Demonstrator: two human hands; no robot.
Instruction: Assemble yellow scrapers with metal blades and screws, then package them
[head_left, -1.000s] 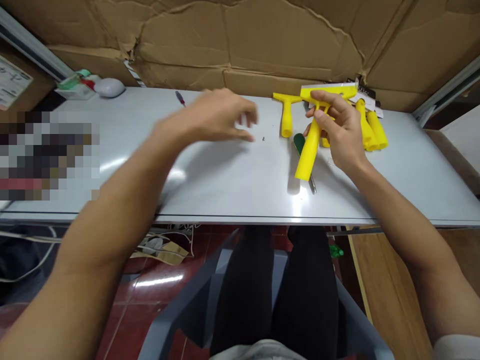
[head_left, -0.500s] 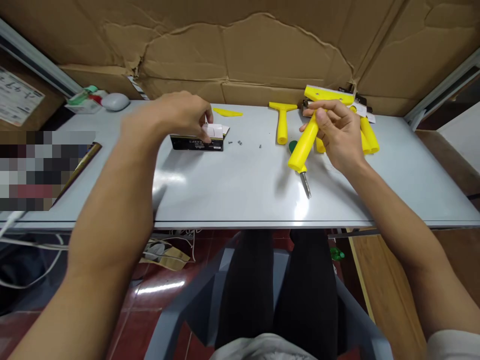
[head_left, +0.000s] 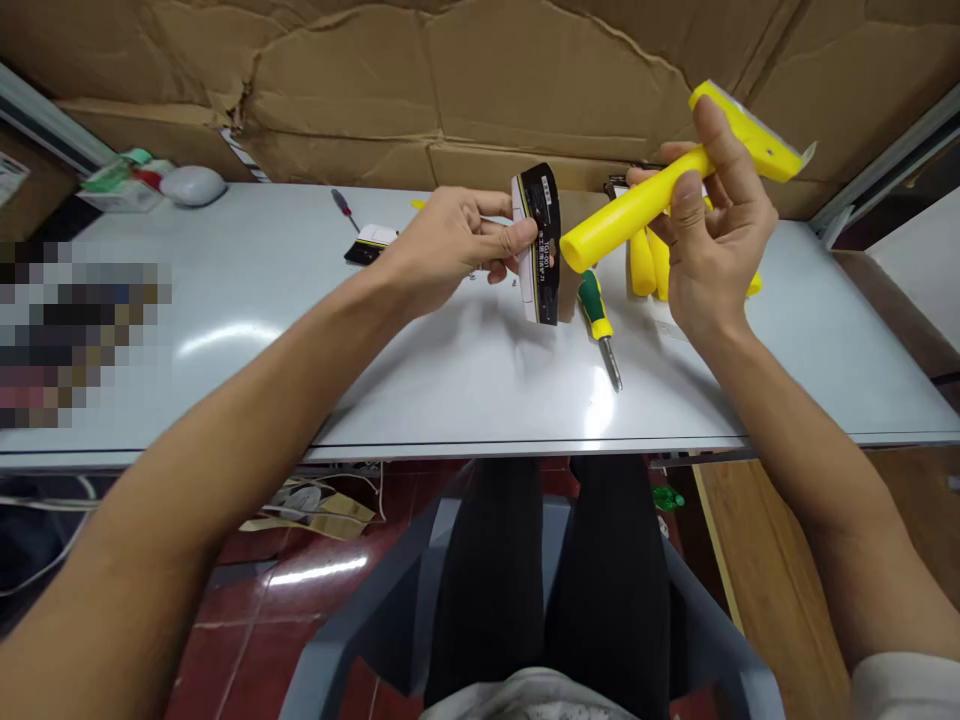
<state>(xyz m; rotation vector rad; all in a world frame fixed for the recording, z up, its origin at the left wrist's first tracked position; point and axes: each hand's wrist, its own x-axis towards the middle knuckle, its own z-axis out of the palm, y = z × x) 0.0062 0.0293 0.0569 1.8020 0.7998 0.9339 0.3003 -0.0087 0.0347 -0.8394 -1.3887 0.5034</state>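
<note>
My left hand (head_left: pixel 465 235) pinches a printed black-and-white card sleeve (head_left: pixel 550 275), held upright above the table. In my right hand (head_left: pixel 720 225) is a yellow scraper (head_left: pixel 634 218), raised and tilted, its handle end pointing toward the sleeve and its wide blade head up at the right. The sleeve and the scraper's handle are close together in view; I cannot tell whether they touch. Below them lies a green-and-yellow screwdriver (head_left: pixel 595 305). More yellow scrapers (head_left: pixel 643 263) lie behind my right hand, partly hidden. Small screws (head_left: pixel 514 282) rest near my left fingers.
Another card sleeve (head_left: pixel 366 245) lies left of centre, near a thin dark-and-red tool (head_left: pixel 343 207). A grey mouse (head_left: pixel 193 186) and a small clear box (head_left: pixel 120 190) stand at the back left. Cardboard (head_left: pixel 345 90) walls the table's (head_left: pixel 262 400) rear edge.
My left hand has lifted a card sleeve off the table and brought it right. My right hand has raised the scraper and turned its blade head upward. The view has shifted slightly.
</note>
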